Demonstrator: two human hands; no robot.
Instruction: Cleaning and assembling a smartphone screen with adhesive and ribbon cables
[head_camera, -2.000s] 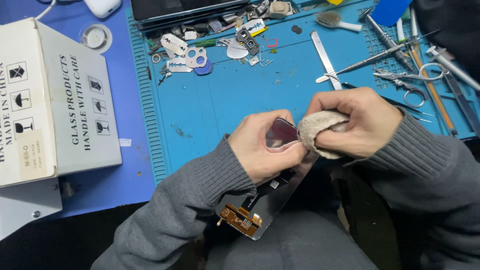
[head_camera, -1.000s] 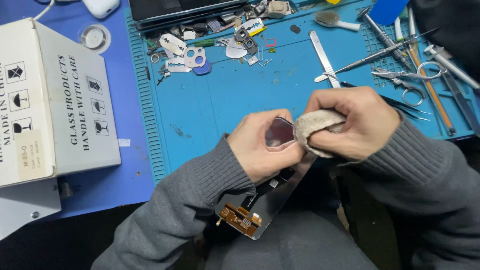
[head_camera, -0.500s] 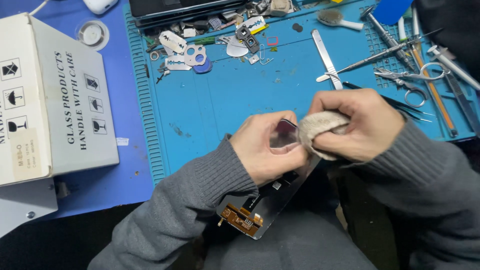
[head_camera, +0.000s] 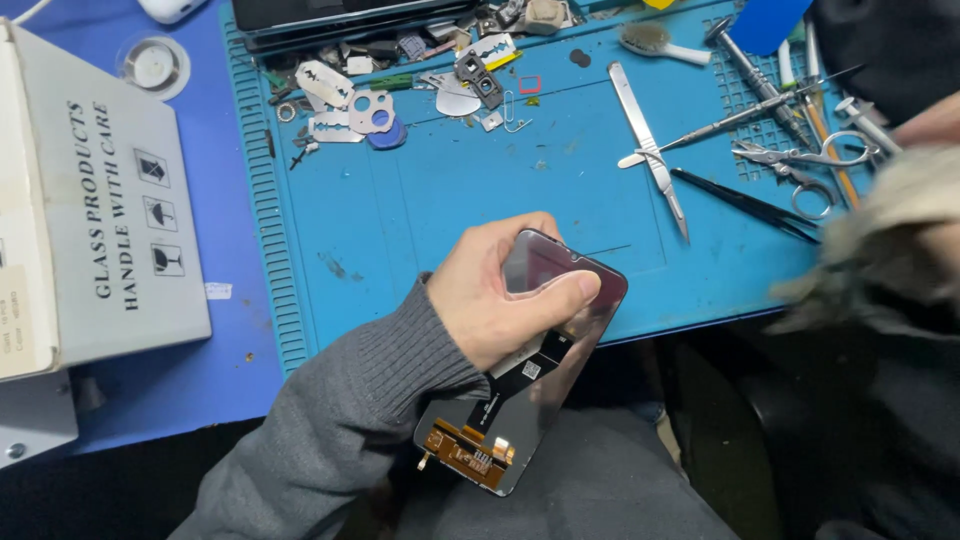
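Left hand (head_camera: 490, 295) clamps a phone display panel (head_camera: 545, 350) by its upper end, thumb laid across the dark glass, fingers behind. Panel hangs tilted over the lap, off the mat's near edge. Below the grip: the black back of the panel and a copper-coloured flex connector (head_camera: 468, 452) at the lowest corner, unsupported.

Right of the grip, well apart: right hand (head_camera: 925, 215), heavily blurred, closed round a pale cloth wad (head_camera: 880, 235); exact finger hold cannot be told.

Beyond the grip: blue work mat (head_camera: 400, 210). Further up and right, metal spudger (head_camera: 648, 150), black tweezers (head_camera: 745, 205), small scissors (head_camera: 805, 165). Farthest: razor blades (head_camera: 325, 85) and loose small parts. Left of the grip: white carton (head_camera: 110, 215).

Risks, as judged: one-ended hold over open lap, so a slip drops the glass; thumb pressure may smudge or stress it; dangling flex could snag on the sleeve or mat edge and tear.
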